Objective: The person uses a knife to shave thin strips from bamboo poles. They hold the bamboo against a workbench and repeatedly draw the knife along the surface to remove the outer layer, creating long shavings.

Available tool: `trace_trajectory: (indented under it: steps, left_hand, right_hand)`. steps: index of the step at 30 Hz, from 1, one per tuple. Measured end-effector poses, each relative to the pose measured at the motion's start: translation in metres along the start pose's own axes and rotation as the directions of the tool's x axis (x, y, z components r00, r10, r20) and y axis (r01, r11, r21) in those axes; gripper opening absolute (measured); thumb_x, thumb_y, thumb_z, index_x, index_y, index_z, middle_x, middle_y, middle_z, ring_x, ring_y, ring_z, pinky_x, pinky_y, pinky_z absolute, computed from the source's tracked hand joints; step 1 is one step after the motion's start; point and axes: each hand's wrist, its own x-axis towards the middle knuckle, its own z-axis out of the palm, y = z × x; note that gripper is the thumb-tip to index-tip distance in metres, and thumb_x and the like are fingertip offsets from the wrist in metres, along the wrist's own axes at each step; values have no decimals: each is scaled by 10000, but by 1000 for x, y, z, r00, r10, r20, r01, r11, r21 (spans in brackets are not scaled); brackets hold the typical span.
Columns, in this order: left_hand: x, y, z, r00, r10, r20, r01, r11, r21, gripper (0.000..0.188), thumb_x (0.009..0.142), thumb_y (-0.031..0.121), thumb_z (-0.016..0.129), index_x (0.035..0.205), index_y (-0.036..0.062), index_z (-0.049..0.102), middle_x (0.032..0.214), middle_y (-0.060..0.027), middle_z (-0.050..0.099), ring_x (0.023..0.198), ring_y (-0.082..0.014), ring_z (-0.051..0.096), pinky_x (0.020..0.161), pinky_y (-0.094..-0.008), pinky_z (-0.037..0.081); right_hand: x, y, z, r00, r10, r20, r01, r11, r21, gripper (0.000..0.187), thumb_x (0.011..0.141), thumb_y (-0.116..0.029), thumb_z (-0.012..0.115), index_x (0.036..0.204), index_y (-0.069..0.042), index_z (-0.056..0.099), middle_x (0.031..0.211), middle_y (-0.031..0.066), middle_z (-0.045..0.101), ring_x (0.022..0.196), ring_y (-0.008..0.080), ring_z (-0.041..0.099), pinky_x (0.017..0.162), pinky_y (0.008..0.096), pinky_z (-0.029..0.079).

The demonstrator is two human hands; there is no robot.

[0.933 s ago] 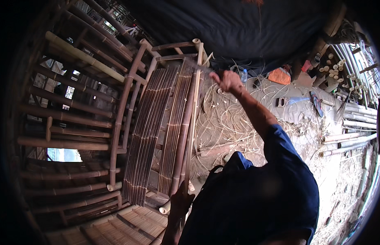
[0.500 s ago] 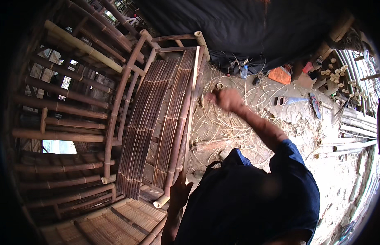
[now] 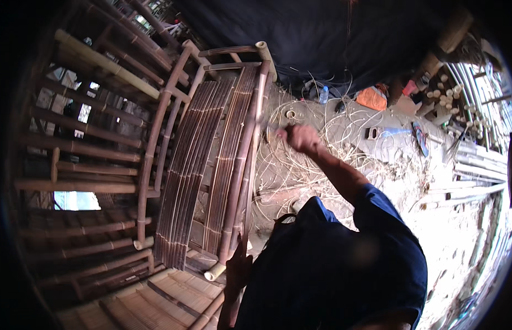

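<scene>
I am working beside a bamboo bench (image 3: 184,170) standing on my left
My right hand (image 3: 303,138) is gripping a blurred tool (image 3: 270,131), apparently out past the front rail (image 3: 241,165) for elbow room above the scrap-strewn floor (image 3: 385,153); my left hand (image 3: 239,269) is resting just beside the rail's near end, perhaps steadying; I cannot tell whether it is holding anything.

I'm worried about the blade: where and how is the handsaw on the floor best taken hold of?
Probably best by its dark handle, coming from the left, the side nearer the right hand. The handsaw seems to lie flat: the handle's opening at its left end looks roomy enough for fingers, while the blade points right, away from that approach.
</scene>
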Motion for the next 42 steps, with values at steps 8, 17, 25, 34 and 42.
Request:
trace_trajectory:
  steps: [8, 17, 25, 34, 42]
  left_hand:
    - [-9, -7, -2, 996, -85, 15, 86, 995, -45, 384, 926, 193, 558, 1255, -5, 551, 819, -210, 643, 685, -260, 632, 609, -380, 483]
    - [3, -6, 1, 994, -108, 1, 108, 992, -70, 367, 932, 196, 561, 1245, 3, 565, 807, -202, 646, 667, -263, 631, 594, -378, 480]
    - [-17, -8, -3, 994, -108, -26, 106, 993, -57, 353, 937, 199, 563, 1236, 11, 577, 797, -196, 648, 651, -264, 630, 580, -376, 477]
    - [-14, -7, 10, 988, -153, -14, 151, 983, -102, 337, 944, 202, 565, 1225, 20, 591, 785, -189, 651, 632, -266, 629, 565, -373, 474]
    - [-11, -6, 18, 986, -165, -20, 161, 979, -123, 323, 949, 205, 568, 1216, 27, 603, 775, -183, 653, 616, -268, 629, 552, -371, 471]
  right_hand:
    - [41, 0, -71, 816, 218, 535, -578, 324, 749, 730, 935, -665, 386, 954, 23, 627, 773, 268, 639, 779, 429, 650, 720, 496, 492]
    - [36, -19, -99, 978, -203, 45, 118, 721, 683, 659, 861, -727, 466, 901, -81, 594, 732, 128, 609, 527, 263, 597, 513, 449, 510]
    - [142, 125, -25, 650, 647, 397, -753, 478, 453, 689, 915, -596, 534, 815, 81, 616, 721, 148, 651, 652, 266, 648, 620, 345, 520]
    - [77, 17, -53, 639, 288, 714, -674, -238, 699, 476, 853, -443, 674, 833, 32, 698, 629, 83, 617, 498, 135, 516, 464, 323, 412]
    - [60, -17, -70, 684, 95, 723, -508, -649, 566, 390, 859, -384, 728, 904, -2, 664, 763, 89, 683, 540, 120, 578, 479, 280, 482]
